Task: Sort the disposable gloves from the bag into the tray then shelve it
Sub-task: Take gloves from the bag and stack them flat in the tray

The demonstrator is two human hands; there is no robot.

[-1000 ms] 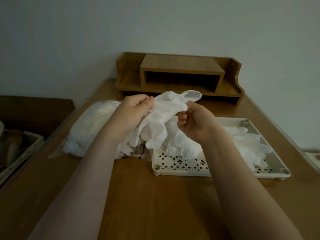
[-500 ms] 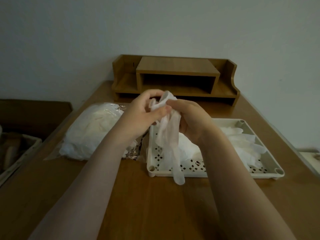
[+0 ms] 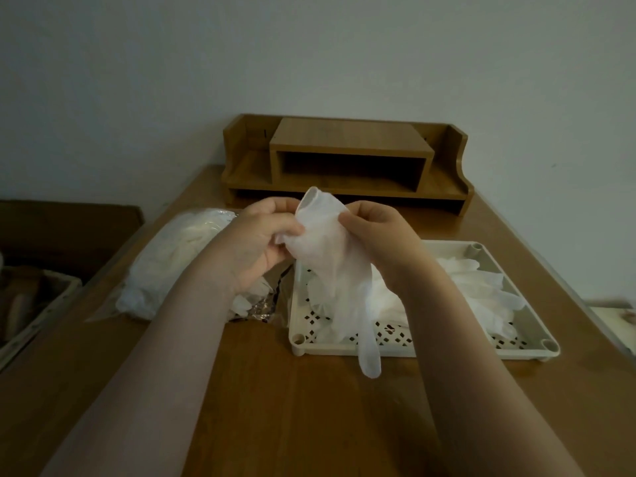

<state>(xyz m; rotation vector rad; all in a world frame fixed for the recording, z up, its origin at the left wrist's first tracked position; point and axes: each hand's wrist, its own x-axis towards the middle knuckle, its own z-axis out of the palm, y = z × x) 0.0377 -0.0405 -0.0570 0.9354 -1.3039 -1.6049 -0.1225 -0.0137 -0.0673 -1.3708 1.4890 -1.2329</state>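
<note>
Pinching one white glove (image 3: 330,256) by its cuff, I am holding it over the tray (image 3: 530,351) with my left hand (image 3: 261,242) and right hand (image 3: 378,235), fingers curled on it. My forearms are hiding part of the bag (image 3: 165,263) of gloves and the pile of gloves (image 3: 481,290) lying in the tray on the worktop (image 3: 309,407).

The table (image 3: 309,407) is carrying everything here. The desk shelf (image 3: 347,163) is sitting at the back against the wall, the tray (image 3: 516,352) is lying in front of it to the right, and the bag (image 3: 172,263) is lying just left of the tray. Loose gloves (image 3: 481,287) are piling inside the tray. Both hands, left (image 3: 258,242) and right (image 3: 382,235), are holding a glove (image 3: 330,256) above the tray's left end, its finger dangling past the front rim. A basket (image 3: 38,304) is sitting off the table's left.
</note>
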